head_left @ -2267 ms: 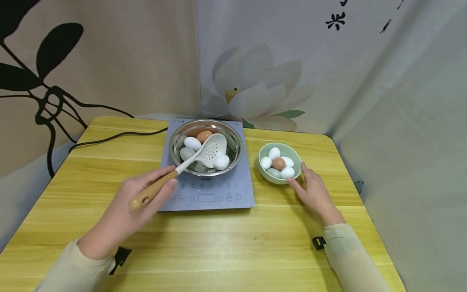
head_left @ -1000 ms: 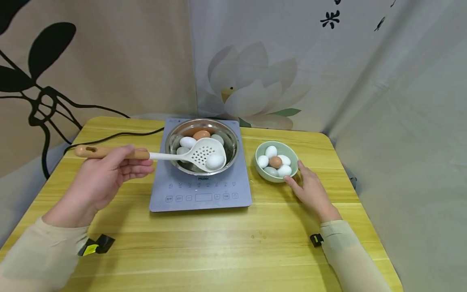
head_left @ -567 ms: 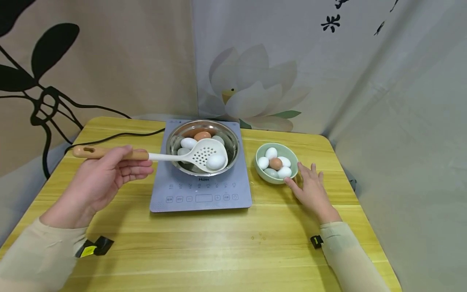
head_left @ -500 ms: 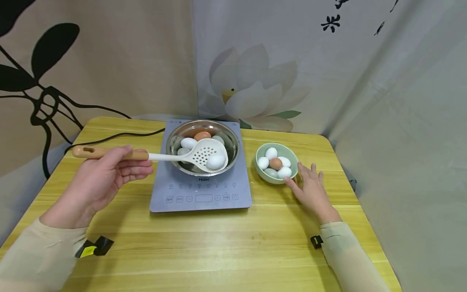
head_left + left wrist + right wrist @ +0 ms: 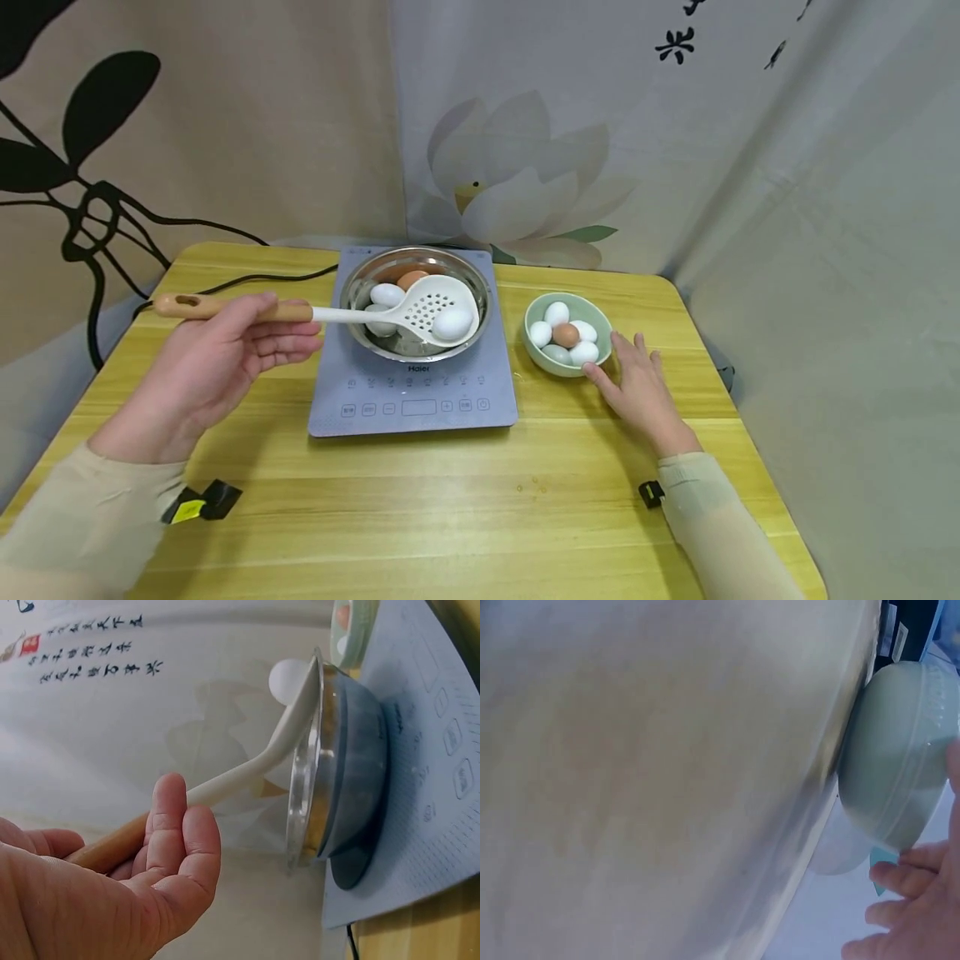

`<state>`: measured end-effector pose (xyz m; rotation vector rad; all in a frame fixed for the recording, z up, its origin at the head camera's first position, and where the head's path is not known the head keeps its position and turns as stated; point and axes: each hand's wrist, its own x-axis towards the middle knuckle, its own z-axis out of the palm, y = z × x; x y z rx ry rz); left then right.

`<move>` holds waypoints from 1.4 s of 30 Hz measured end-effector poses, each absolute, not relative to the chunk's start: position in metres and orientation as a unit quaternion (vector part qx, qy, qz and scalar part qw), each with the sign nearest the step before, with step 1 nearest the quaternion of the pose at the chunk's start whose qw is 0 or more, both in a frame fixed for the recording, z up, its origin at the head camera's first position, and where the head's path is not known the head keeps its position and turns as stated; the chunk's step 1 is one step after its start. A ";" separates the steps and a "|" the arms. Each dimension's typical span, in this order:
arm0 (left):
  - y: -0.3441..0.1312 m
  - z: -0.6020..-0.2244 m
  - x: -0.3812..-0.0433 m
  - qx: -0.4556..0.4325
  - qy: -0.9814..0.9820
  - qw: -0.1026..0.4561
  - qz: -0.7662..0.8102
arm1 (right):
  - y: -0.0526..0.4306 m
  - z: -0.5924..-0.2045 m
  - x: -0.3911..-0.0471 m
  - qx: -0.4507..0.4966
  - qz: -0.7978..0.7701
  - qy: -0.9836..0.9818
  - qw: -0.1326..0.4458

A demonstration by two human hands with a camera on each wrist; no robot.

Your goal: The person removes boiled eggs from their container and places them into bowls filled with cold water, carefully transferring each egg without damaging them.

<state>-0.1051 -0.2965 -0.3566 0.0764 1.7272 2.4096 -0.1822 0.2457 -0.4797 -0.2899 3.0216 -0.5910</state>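
Observation:
My left hand (image 5: 213, 367) grips the wooden handle of a white slotted spoon (image 5: 348, 316). In its perforated head lies one white egg (image 5: 453, 323), raised to the rim of the steel bowl (image 5: 480, 287), as the left wrist view shows too. Below the spoon, a brown egg (image 5: 411, 279) and several pale ones sit in that bowl, partly hidden by the spoon head. My right hand (image 5: 639, 392) rests thumb and fingertips against the side of a green bowl (image 5: 536, 354), which holds a brown egg (image 5: 566, 335) and several white or pale ones.
The steel bowl stands on a grey induction cooktop (image 5: 412, 417), its black cord (image 5: 247, 279) running left over the wooden table (image 5: 450, 517). A few water drops lie on the table. Printed curtains (image 5: 300, 125) hang behind and to the right.
The left hand has drawn back left, and the spoon now lies level with the egg fully in its head. Lately the spoon has shifted slightly up and right. The right hand stays at the green bowl.

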 end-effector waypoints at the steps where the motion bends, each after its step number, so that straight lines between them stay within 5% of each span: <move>1: -0.295 -0.356 -0.106 0.027 0.577 0.088 0.812 | 0.246 -0.479 -0.183 -0.100 -0.188 0.977 0.025; 42: -0.273 -0.338 -0.121 0.011 0.578 0.108 0.809 | 0.246 -0.481 -0.189 -0.137 -0.185 0.973 -0.030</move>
